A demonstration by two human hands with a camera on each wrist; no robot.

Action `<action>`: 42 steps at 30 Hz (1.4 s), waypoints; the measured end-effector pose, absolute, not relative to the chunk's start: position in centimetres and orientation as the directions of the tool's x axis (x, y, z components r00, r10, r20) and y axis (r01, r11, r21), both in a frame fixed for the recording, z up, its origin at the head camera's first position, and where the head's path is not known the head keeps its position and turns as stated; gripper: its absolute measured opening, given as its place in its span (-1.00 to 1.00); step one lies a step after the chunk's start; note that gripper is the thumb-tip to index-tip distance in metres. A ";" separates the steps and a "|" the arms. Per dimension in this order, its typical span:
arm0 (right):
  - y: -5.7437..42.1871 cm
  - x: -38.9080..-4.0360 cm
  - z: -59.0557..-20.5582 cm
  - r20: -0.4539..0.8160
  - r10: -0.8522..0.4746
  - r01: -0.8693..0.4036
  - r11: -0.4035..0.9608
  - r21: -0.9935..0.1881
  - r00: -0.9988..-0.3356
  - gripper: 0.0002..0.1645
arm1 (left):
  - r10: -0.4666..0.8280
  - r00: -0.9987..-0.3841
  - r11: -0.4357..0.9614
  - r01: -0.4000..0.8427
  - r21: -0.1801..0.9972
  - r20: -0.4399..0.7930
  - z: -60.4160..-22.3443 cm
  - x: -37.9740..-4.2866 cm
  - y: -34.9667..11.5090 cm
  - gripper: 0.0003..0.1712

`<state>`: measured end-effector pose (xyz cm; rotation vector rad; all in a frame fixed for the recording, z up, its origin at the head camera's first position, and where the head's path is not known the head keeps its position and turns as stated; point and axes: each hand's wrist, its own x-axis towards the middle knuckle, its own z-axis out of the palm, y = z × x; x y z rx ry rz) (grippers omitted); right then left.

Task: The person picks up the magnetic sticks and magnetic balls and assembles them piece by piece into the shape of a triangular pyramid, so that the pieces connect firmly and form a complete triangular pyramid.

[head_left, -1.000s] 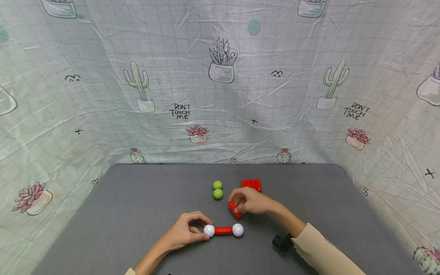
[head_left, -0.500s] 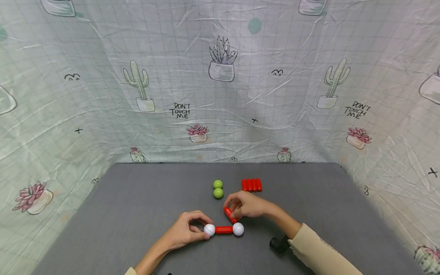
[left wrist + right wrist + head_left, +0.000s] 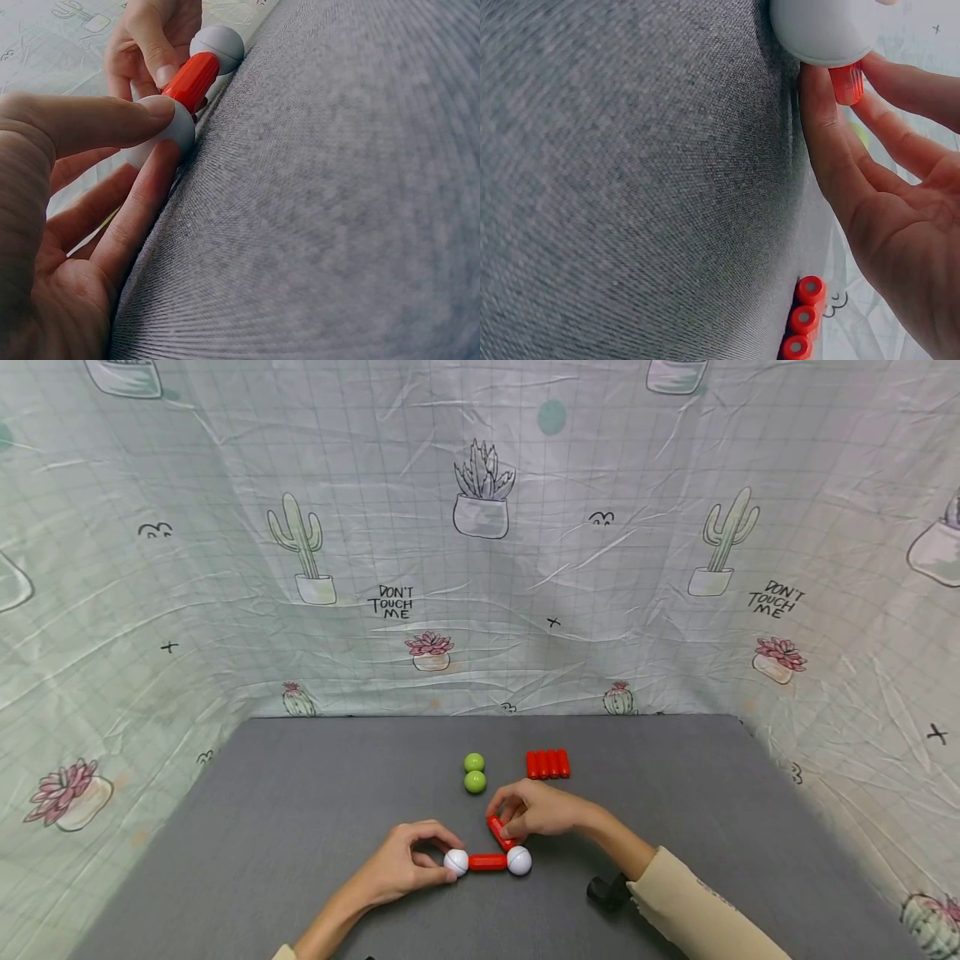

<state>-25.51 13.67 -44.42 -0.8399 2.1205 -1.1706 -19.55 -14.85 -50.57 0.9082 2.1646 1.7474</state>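
My left hand (image 3: 408,862) pinches a white ball (image 3: 456,862) between thumb and fingers at the left end of a red rod (image 3: 487,862). A second white ball (image 3: 519,861) sits on the rod's right end, and the joined piece lies on the grey table. Just behind that ball, my right hand (image 3: 542,808) holds another red rod (image 3: 500,832) slantwise, its near end at or close to the ball; whether they touch I cannot tell. In the right wrist view, the white ball (image 3: 821,30) partly hides the held rod (image 3: 847,84).
Two green balls (image 3: 475,782) stand one behind the other on the grey table (image 3: 337,777) behind the hands. Several red rods (image 3: 548,764) lie side by side at the back right. A black object (image 3: 606,893) shows beneath the right sleeve. Patterned cloth walls (image 3: 480,577) enclose the table.
My right hand has moved left and slightly nearer, bringing its red rod to the right-hand white ball. The row of red rods is now uncovered. My left hand has stayed put.
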 end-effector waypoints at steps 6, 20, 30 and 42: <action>13.6 -25.6 -44.4 -0.184 -0.749 -0.239 0.418 -0.876 -0.636 -0.61 | 0.583 -0.787 0.111 0.324 0.939 0.202 -50.5 -19.6 -14.9 -0.60; 13.7 -25.5 -44.6 -0.207 -0.727 -0.238 0.457 -0.857 -0.655 -0.56 | 0.577 -0.788 0.119 0.340 0.933 0.214 -50.4 -19.5 -14.9 -0.59; 13.7 -25.5 -44.5 -0.194 -0.729 -0.233 0.441 -0.867 -0.657 -0.57 | 0.577 -0.788 0.121 0.345 0.931 0.216 -50.4 -19.7 -14.9 -0.60; 13.3 -26.6 -43.8 -0.195 -0.691 -0.222 0.465 -0.857 -0.696 -0.67 | 0.573 -0.802 0.142 0.297 0.944 0.167 -50.3 -19.6 -14.9 -0.59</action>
